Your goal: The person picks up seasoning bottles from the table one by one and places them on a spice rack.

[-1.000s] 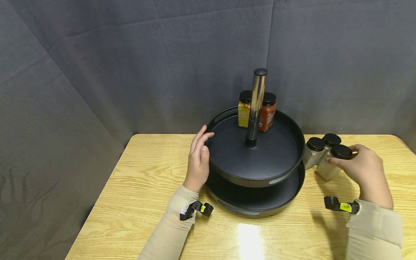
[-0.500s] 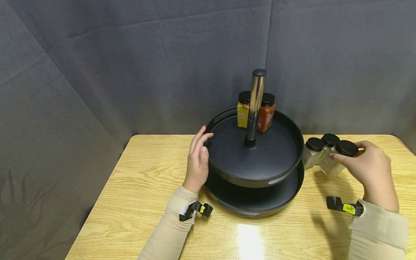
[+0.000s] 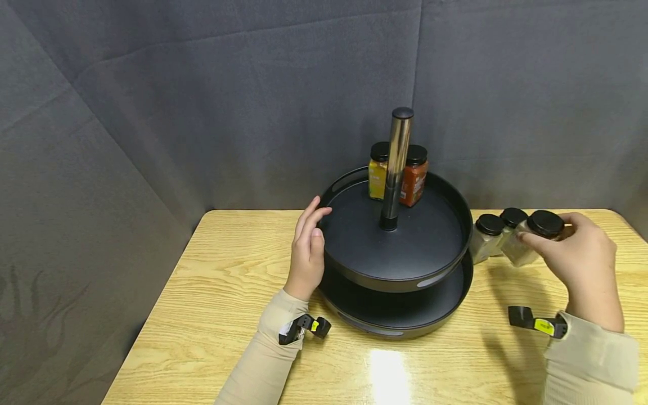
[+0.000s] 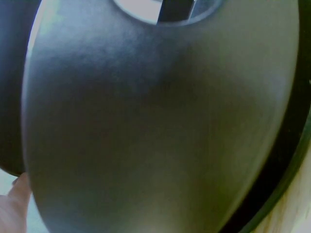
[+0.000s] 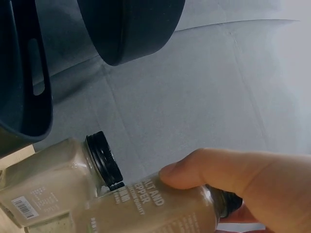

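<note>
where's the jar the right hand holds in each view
Head: the held jar is at the right, gripped by the right hand.
Left wrist: not in it.
Right wrist: the held jar, bottom middle.
Shared landmark: the black tray, right of centre in head, filling most of left wrist, upper left in right wrist.

Tray stand [image 3: 354, 242]: both tiers black. Post [image 3: 399, 149]: shiny metallic with brownish reflections above, black below, black cap. Left jar on tray [image 3: 377, 179]: yellow. Right jar on tray [image 3: 414, 183]: orange-red, pale lettering. Near jar of right group [image 5: 146, 208]: pale beige contents, white lettering. Jar to its left [image 5: 48, 177]: beige, black-and-white barcode [image 5: 24, 208]. All five lids [image 3: 545, 222]: black. Table [image 3: 238, 253]: pale yellow wood, darker streaked grain. Backdrop cloth [image 3: 278, 101]: blue-grey. Both sleeves [image 3: 263, 360]: plain beige. Wrist mounts [image 3: 289, 332]: black with yellow-green labels.
</note>
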`<action>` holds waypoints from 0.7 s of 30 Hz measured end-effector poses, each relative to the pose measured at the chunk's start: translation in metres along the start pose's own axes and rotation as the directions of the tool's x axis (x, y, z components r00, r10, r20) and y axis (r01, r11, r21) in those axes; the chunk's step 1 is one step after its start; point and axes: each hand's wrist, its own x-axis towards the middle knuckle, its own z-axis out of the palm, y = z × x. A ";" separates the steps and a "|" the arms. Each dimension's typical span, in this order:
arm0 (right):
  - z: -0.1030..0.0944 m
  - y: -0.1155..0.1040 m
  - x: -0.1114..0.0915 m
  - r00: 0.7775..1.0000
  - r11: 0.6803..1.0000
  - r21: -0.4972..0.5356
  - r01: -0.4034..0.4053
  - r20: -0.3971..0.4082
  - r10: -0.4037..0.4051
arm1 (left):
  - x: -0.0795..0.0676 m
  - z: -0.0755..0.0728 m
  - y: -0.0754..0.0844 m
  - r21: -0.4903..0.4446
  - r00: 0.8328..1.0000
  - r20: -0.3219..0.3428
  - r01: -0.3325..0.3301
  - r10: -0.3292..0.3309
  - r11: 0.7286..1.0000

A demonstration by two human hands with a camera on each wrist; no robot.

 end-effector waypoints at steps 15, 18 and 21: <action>0.005 -0.016 -0.003 0.971 0.979 0.186 -0.081 -0.207 0.120 | 0.000 0.000 -0.001 -0.009 1.000 -0.007 -0.001 0.001 1.000; 0.007 -0.020 -0.004 0.958 0.971 0.230 -0.068 -0.257 0.129 | 0.000 0.000 -0.001 -0.009 1.000 -0.010 -0.001 0.001 1.000; 0.009 -0.024 -0.006 0.947 0.955 0.294 -0.043 -0.294 0.133 | 0.000 0.000 -0.001 -0.008 1.000 -0.012 -0.002 0.002 1.000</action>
